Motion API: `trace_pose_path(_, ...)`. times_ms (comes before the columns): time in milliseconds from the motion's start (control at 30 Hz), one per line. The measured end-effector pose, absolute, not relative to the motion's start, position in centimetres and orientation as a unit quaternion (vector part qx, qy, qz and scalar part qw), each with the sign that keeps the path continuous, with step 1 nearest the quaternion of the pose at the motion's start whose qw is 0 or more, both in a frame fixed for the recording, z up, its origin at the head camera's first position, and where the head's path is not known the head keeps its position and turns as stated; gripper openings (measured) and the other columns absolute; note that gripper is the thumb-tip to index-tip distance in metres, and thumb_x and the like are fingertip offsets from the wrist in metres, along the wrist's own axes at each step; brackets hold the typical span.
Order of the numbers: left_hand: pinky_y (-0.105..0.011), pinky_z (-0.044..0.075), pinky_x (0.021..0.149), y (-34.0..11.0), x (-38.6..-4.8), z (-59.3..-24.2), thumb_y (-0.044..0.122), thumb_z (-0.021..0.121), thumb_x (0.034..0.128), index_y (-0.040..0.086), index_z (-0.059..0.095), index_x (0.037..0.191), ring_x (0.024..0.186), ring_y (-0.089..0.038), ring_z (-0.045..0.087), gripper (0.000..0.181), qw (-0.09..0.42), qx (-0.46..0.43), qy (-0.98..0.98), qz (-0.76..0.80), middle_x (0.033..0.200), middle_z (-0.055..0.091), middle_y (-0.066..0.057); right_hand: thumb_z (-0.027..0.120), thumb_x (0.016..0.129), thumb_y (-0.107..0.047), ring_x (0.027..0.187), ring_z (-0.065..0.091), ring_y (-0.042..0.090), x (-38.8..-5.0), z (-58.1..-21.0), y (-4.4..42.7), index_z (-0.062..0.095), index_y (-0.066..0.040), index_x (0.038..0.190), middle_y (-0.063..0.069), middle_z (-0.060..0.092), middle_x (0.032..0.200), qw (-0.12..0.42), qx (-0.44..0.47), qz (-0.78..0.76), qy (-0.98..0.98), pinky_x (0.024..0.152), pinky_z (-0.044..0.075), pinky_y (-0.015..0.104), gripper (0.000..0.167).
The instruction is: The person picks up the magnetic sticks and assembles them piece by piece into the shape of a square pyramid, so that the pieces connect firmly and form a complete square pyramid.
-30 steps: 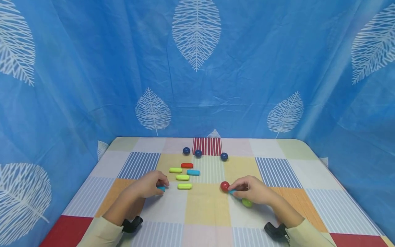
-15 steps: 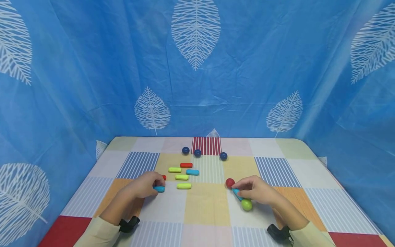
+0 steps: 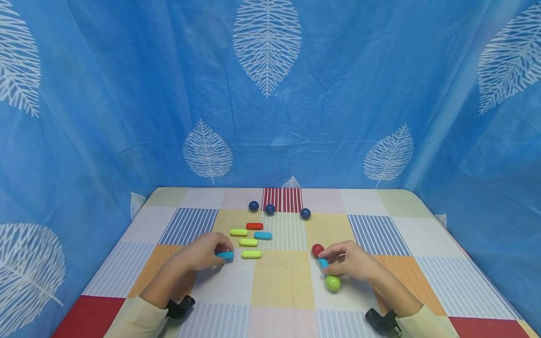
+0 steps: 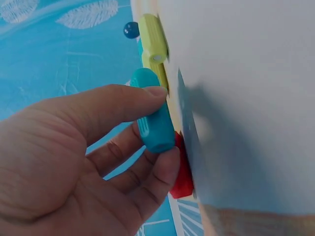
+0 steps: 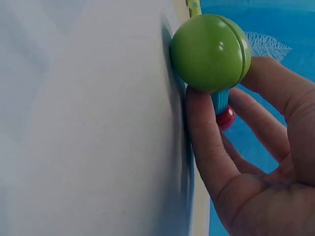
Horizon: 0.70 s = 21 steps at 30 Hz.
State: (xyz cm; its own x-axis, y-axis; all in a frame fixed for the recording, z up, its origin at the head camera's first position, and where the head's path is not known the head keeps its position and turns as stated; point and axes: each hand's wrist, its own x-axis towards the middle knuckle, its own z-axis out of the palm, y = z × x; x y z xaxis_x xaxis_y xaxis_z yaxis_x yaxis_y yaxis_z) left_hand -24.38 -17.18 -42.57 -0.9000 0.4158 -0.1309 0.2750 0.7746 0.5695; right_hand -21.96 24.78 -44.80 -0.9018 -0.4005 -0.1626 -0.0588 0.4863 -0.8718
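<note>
Left wrist: red stick behind blue stick

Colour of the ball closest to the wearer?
Green ball; it shows best in the right wrist view.

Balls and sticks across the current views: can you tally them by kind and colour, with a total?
Dark blue balls: 3
Red ball: 1
Green ball: 1
Light blue sticks: 3
Yellow-green sticks: 3
Red sticks: 2, one seen only from the left wrist
Total: 13
</note>
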Motion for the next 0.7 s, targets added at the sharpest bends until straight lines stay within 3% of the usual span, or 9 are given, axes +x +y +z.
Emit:
trace_pose_path(233,-0.027,0.053,0.074,-16.4,-24.8,-42.9,0.001,0.08,0.0831,0.014,0.075,0.102,0.081,-0.014,0.056,0.024,0.108,0.238,0.92,0.291,0.09,0.066,0.006,0.088,0.079,-0.016,0.094,0.062,0.021,-21.5,-44.7,24.3,0.075,-0.005,0.117,0.01,0.071,0.104,0.164,-0.091,-0.503,0.844,0.072,0.055,0.029,0.042)
trace_pose_path(700,-0.025,0.054,0.077,-14.0,-25.9,-43.1,0.009,0.081,0.0852,0.018,0.075,0.105,0.083,-0.013,0.059,0.022,0.092,0.307,0.881,0.347,0.092,0.067,0.008,0.088,0.079,-0.016,0.091,0.063,0.02,-21.4,-44.7,24.3,0.074,-0.005,0.118,0.011,0.071,0.103,0.168,-0.079,-0.509,0.841,0.072,0.057,0.029,0.042)
